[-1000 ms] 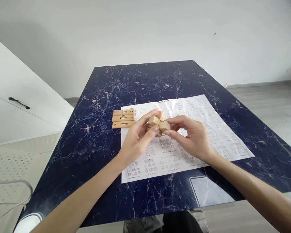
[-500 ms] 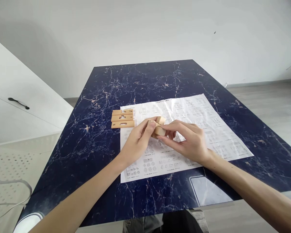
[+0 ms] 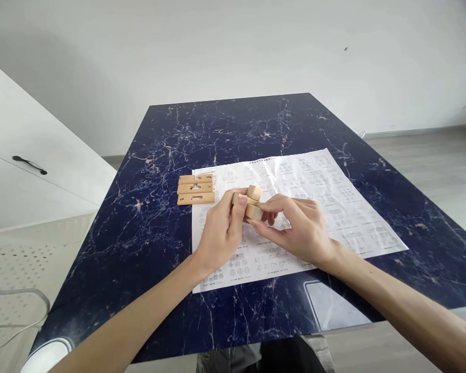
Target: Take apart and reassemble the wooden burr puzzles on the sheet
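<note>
Wooden block puzzle, one, held between the left hand and the right hand, over a printed sheet; pale, plain wood, blunt-ended blocks set close against one another; on my remote feed I count three block ends, one by the left thumb, two toward the right hand; the full number of blocks I cannot tell, as fingers cover part

Printed sheet, one, white, creased, lying below both hands and spreading past the right one; rows of small diagrams, too small for me to read

Wooden slats, three, tan, each with a cut-out, side by side beyond the left hand and to its left, lapping the sheet's edge; I read a 2 on the nearest, a 1 on the middle one

Table, one, dark blue, marbled, under sheet and slats

Hands, two: left half curled, thumb pressing the puzzle, its fingers mostly hidden from me behind; right partly closed, thumb and forefinger pinching the lower right block, other fingers bent inward
</note>
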Available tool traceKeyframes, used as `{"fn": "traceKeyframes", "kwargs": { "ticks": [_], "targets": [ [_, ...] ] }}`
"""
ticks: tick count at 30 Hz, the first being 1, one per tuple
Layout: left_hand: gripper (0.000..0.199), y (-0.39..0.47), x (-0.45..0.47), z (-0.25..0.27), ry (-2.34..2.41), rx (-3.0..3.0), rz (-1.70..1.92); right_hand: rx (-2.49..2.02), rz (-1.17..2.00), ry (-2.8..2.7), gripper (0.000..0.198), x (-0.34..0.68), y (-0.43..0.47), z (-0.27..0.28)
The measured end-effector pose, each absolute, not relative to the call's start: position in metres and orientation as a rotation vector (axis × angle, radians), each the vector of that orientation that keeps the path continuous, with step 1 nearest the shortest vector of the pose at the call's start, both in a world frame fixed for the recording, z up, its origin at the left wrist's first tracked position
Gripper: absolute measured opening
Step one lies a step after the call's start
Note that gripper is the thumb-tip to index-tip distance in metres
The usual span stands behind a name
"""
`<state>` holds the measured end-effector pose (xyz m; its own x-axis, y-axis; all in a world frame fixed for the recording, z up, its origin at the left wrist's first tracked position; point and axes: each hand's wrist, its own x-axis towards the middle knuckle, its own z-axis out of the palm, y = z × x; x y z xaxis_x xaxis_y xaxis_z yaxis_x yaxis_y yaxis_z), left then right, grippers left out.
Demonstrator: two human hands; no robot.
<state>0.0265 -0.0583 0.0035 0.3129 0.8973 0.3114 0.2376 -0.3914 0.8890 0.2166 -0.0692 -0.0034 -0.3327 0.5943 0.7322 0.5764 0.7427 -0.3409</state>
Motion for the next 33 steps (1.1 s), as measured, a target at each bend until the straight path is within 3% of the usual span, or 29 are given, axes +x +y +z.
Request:
{"fn": "traceKeyframes", "kwargs": {
  "ticks": [15,26,29,33],
  "targets": [
    [0.040,-0.054,0.022,0.004,0.986,1.922,1.045,-0.773,-0.023,-2.109,0.013,0.222,-0.065,0.002],
    [0.038,-0.059,0.025,0.002,1.014,1.943,0.964,-0.959,-0.176,-2.215,0.013,0.218,-0.065,0.003],
    [0.043,-0.059,0.026,0.005,1.018,1.809,0.980,-0.983,-0.063,-2.188,0.025,0.223,-0.064,0.003],
    [0.049,-0.056,0.024,0.006,0.871,1.506,1.023,-1.100,0.319,-1.981,0.043,0.228,-0.064,0.004]
  ]
}}
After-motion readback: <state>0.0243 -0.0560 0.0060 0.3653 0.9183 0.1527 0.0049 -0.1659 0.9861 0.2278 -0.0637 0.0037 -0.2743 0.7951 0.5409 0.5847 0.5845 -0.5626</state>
